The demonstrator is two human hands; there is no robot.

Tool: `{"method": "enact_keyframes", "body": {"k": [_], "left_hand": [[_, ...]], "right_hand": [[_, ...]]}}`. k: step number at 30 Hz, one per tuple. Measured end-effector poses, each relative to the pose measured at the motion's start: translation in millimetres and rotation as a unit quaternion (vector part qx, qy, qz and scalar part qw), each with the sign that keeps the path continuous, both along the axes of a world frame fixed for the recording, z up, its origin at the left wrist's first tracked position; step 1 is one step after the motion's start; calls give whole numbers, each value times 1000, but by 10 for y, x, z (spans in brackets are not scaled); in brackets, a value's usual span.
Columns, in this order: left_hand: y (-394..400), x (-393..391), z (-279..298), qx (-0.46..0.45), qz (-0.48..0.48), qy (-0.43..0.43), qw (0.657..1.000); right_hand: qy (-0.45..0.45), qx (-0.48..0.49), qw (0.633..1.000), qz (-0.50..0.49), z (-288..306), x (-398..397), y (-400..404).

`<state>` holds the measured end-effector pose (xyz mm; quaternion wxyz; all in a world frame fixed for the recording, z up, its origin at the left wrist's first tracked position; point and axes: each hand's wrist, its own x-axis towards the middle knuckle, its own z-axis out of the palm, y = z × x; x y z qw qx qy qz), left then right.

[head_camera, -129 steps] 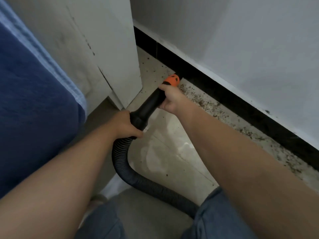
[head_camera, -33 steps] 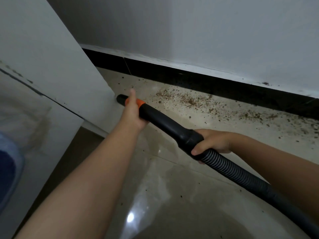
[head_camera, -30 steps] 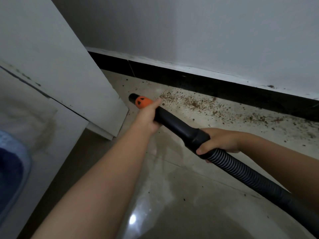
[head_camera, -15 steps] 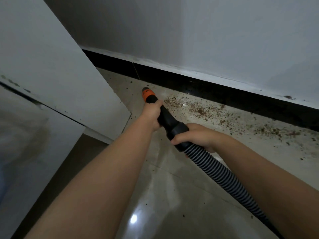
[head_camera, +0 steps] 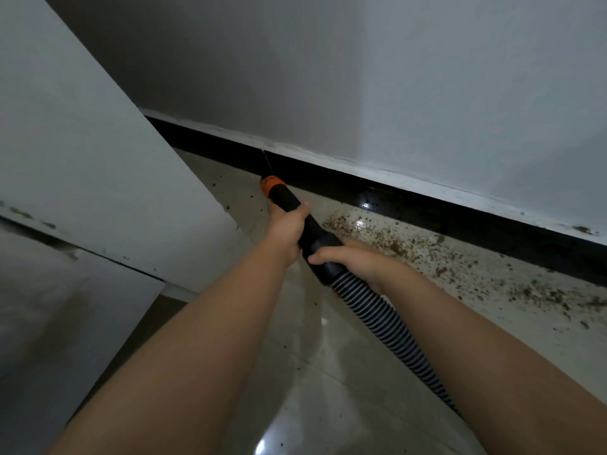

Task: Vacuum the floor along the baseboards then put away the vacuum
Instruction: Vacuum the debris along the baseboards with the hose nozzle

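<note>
A black vacuum nozzle (head_camera: 290, 201) with an orange tip (head_camera: 272, 183) points at the black baseboard (head_camera: 410, 200) at the foot of the white wall. My left hand (head_camera: 286, 226) grips the nozzle just behind the orange tip. Close behind it, my right hand (head_camera: 348, 257) grips the black cuff where the ribbed hose (head_camera: 387, 326) joins. The hose runs back to the lower right and out of sight under my right forearm. Brown crumbs (head_camera: 427, 254) are strewn over the pale floor tiles to the right of the tip, along the baseboard.
A white cabinet panel (head_camera: 98, 192) stands at the left, its corner close to the nozzle tip. A narrow strip of floor (head_camera: 230, 185) lies between it and the baseboard. Glossy floor tiles (head_camera: 322, 389) spread under my arms.
The nozzle has swung away from the cabinet corner and forward, so its orange tip now sits near the baseboard. Both hands kept their grip, and the right hand has closed up behind the left.
</note>
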<state>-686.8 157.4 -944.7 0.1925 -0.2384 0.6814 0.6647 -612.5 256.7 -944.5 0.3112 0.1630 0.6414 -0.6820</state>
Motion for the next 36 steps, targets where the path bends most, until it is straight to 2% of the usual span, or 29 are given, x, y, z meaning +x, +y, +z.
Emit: {"method": "enact_keyframes", "body": {"k": [9,13,19,23,26,36], "left_hand": [[-27,291,158,-14,46,3,999],[38,638,168,32,58,-17,998],[167,836,195,106,-1,-40,994],[267,835,203,97,-44,-37,994],[296,828,163,91,-37,-37,994],[254,830,122,124,-102,-70,985]], "right_hand": [[-46,-32,996,74,92,90,61],[-68,-14,992,106,130,371,179],[-38,16,998,53,213,715,266],[-30,55,998,0,186,807,225],[-31,85,996,-20,164,797,208],[-28,149,988,-32,319,915,161]]}}
